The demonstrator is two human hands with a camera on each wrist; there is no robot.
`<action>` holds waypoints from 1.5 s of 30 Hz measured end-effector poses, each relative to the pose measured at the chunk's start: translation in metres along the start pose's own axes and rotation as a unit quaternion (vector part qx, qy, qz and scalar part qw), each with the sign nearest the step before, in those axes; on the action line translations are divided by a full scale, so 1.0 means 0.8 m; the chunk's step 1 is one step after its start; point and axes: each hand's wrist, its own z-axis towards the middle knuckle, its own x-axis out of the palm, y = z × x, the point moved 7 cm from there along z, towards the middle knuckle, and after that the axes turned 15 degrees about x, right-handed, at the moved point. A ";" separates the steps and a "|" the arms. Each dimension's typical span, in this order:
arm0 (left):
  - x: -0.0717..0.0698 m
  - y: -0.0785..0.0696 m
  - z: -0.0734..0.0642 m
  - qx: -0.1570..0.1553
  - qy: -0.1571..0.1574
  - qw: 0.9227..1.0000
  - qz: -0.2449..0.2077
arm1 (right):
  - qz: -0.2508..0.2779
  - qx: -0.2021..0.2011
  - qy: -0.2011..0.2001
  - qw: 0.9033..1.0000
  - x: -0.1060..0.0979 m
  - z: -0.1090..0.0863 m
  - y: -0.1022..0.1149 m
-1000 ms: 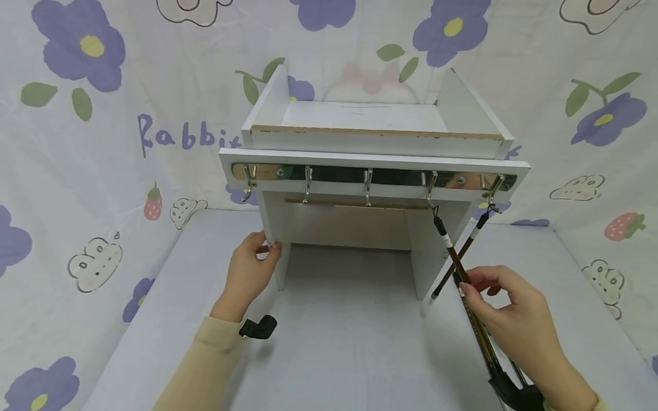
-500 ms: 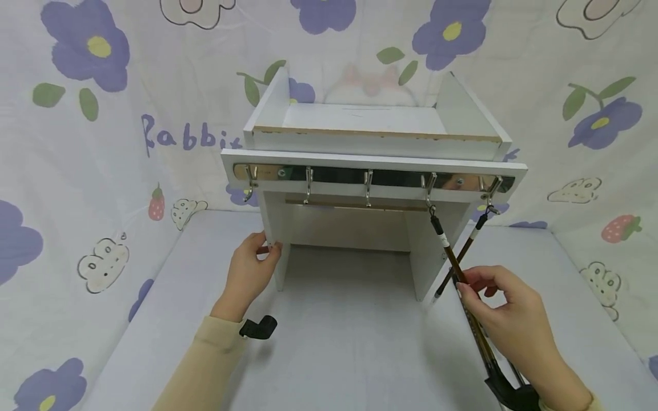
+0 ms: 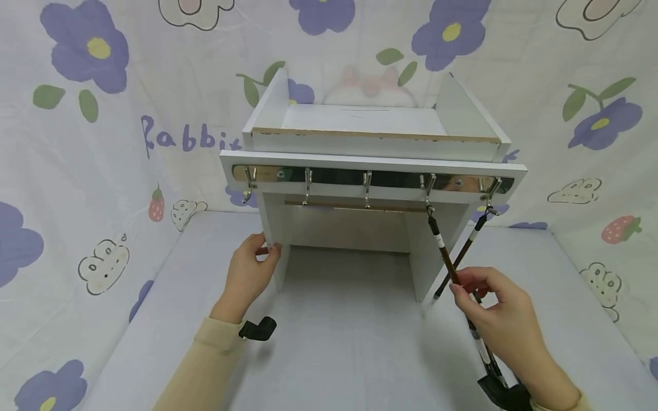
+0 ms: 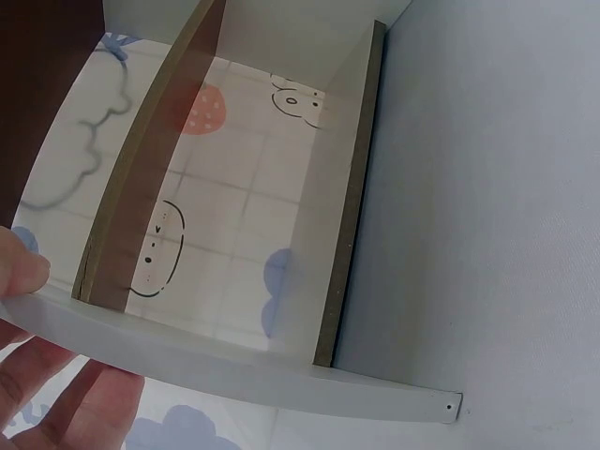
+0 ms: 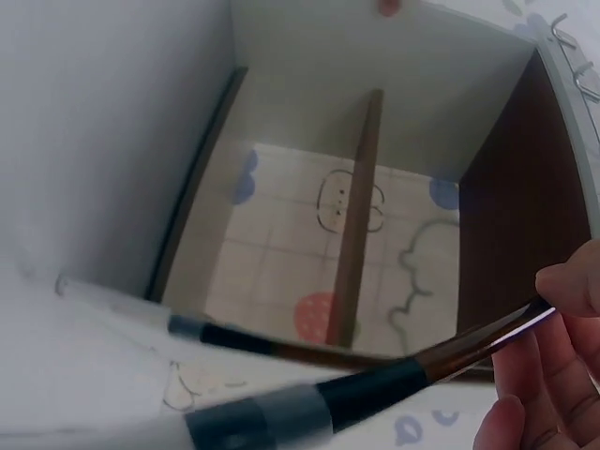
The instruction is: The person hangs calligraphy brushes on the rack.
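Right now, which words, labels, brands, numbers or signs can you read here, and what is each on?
"Rabbit": purple lettering on the patterned cloth; the shelf unit hides part of its last letter.
Purple strokes low in the right wrist view: too cut off to read.
Brush in the right hand: no readable lettering.
Hook strip: any marks too small to read.

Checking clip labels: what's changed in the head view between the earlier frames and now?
The right hand has shifted slightly left, taking the brush it pinches with it; the brush's loop also sits a touch further left, at the second hook from the right. No new hold or release. Unchanged: left hand gripping the left side panel, the shelf, the other brush on the rightmost hook.
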 end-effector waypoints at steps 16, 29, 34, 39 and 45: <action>0.001 0.001 0.001 0.005 -0.002 1.000 0.001 | 0.022 0.038 0.032 0.999 0.041 0.007 -0.010; 0.000 0.001 -0.001 -0.002 -0.002 1.000 -0.001 | 0.041 0.057 0.051 0.996 0.076 0.016 -0.009; 0.000 0.000 -0.001 -0.003 -0.002 1.000 -0.002 | 0.047 0.062 0.047 0.996 0.083 0.019 -0.008; 0.000 0.000 -0.001 -0.003 -0.001 1.000 -0.003 | 0.048 0.063 0.040 0.996 0.085 0.021 -0.007; -0.001 -0.001 0.000 0.005 -0.003 1.000 -0.002 | 0.049 0.066 0.037 0.996 0.085 0.022 -0.008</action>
